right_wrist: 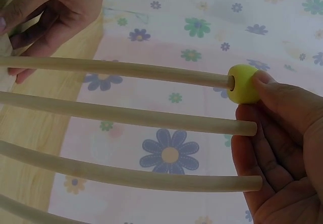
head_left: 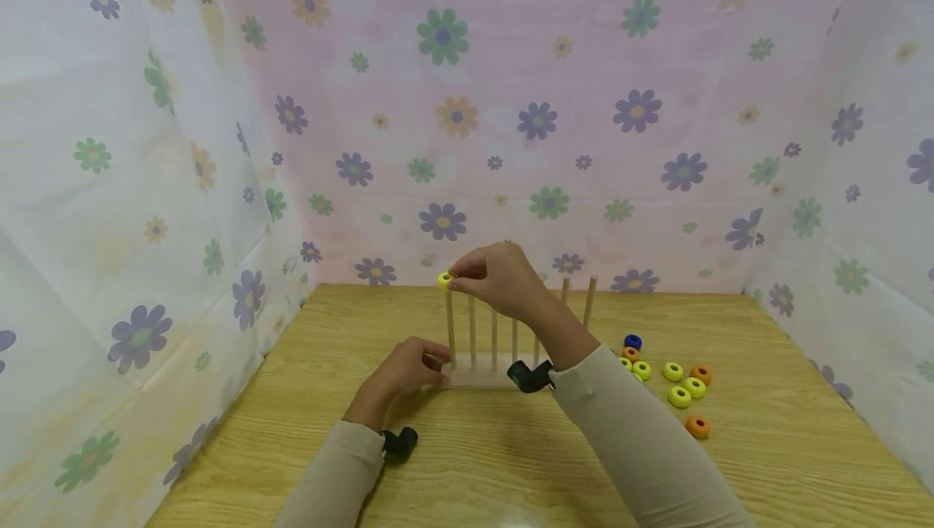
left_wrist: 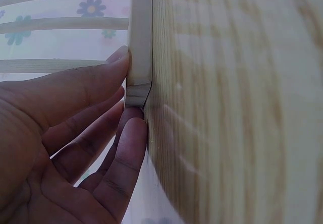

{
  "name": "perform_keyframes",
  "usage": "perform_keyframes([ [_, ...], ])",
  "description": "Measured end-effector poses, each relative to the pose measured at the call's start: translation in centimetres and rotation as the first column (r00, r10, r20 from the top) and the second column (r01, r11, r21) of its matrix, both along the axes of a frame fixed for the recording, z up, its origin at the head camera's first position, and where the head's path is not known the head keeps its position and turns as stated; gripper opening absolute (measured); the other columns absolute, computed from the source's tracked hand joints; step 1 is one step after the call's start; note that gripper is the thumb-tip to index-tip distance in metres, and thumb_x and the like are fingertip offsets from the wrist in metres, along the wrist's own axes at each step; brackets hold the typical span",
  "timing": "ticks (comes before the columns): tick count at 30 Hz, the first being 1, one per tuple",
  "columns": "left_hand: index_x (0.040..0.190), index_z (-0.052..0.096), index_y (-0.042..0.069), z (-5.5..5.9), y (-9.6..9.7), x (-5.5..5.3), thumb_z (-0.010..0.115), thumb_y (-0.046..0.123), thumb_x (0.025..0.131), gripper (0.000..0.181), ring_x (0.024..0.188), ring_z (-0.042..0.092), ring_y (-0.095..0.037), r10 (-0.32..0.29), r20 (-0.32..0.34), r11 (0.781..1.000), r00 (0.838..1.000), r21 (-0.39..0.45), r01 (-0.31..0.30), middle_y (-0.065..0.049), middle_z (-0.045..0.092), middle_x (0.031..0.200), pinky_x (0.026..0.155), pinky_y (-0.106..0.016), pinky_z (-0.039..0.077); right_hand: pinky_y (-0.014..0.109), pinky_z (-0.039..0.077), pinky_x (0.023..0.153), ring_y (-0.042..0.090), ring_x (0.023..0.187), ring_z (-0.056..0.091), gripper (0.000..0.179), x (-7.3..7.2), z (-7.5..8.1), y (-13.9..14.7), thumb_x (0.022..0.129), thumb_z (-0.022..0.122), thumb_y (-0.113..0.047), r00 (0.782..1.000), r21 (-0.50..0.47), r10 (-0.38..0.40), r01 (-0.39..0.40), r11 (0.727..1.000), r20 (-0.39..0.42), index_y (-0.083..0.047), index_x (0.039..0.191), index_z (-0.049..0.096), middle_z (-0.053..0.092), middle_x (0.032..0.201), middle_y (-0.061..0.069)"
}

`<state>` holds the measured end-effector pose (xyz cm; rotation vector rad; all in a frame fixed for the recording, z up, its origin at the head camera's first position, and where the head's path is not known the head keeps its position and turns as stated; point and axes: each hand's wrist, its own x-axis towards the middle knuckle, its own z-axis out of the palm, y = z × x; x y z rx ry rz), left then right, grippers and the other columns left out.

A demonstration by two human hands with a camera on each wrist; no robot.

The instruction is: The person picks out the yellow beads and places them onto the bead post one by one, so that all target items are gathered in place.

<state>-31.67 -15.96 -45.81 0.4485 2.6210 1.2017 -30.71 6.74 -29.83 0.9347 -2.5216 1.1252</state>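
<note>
In the head view, a wooden peg stand has a flat base (head_left: 477, 381) and a row of upright pegs (head_left: 451, 333). My right hand (head_left: 505, 281) pinches a yellow bead (head_left: 444, 285) between thumb and fingers at the top of the leftmost peg. From the right wrist view, that peg's tip sits in the hole of the bead (right_wrist: 245, 87), and the other fingers lie by the tips of neighbouring pegs. My left hand (head_left: 409, 367) grips the left end of the base; the left wrist view has its thumb and fingers around that wooden end (left_wrist: 139, 77).
Right of the stand, several loose beads lie on the wooden table (head_left: 788, 447): a blue bead (head_left: 631, 348), yellow beads (head_left: 679, 405) and orange beads (head_left: 698, 434). My right forearm (head_left: 627, 431) crosses in front of the stand. Flowered cloth (head_left: 496, 66) hangs behind and at both sides.
</note>
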Motion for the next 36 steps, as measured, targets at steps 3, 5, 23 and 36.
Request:
perform_keyframes([
  [3, 0.125, 0.076, 0.017, 0.04, 0.0, 0.04, 0.088, 0.016, 0.084, 0.043, 0.108, 0.07, -0.023, 0.0, 0.0, 1.0, 1.0, -0.002, 0.0, -0.006, 0.074, 0.119, 0.085, -0.041, 0.06, 0.024, 0.06, 0.073, 0.007, 0.081, 0.074, 0.017, -0.04, -0.06, 0.01, 0.092, 0.081, -0.023, 1.0, 0.001, 0.001, -0.001, 1.0, -0.003, -0.012, 0.105, 0.083, 0.08, 0.097, 0.0],
  [5, 0.125, 0.076, 0.017, 0.08, 0.01, 0.08, 0.088, 0.016, 0.084, 0.043, 0.108, 0.07, -0.023, -0.001, 0.002, 1.0, 1.0, -0.002, 0.001, -0.006, 0.074, 0.119, 0.085, -0.041, 0.06, 0.024, 0.06, 0.073, 0.007, 0.081, 0.074, 0.017, -0.03, -0.08, 0.02, 0.092, 0.081, -0.023, 1.0, 0.001, 0.002, -0.002, 1.0, -0.004, -0.012, 0.105, 0.083, 0.08, 0.097, 0.0],
  [23, 0.127, 0.075, 0.015, 0.27, 0.01, 0.27, 0.087, 0.015, 0.085, 0.043, 0.111, 0.069, -0.025, -0.001, 0.013, 1.0, 1.0, 0.018, 0.001, -0.008, 0.074, 0.121, 0.088, -0.044, 0.059, 0.026, 0.06, 0.076, 0.007, 0.083, 0.073, 0.015, -0.09, -0.26, 0.14, 0.093, 0.08, -0.023, 1.0, 0.029, 0.001, -0.001, 1.0, -0.009, -0.013, 0.104, 0.083, 0.079, 0.098, -0.001],
  [36, 0.137, 0.066, 0.011, 0.2, -0.06, 0.39, 0.087, 0.014, 0.085, 0.055, 0.113, 0.067, -0.024, -0.001, 0.012, 0.999, 1.0, 0.042, 0.001, -0.008, 0.069, 0.129, 0.083, -0.039, 0.058, 0.028, 0.06, 0.077, 0.007, 0.084, 0.073, 0.015, -0.07, -0.23, 0.17, 0.094, 0.079, -0.024, 1.0, 0.041, -0.007, 0.007, 0.999, -0.009, -0.015, 0.105, 0.083, 0.079, 0.098, -0.003],
])
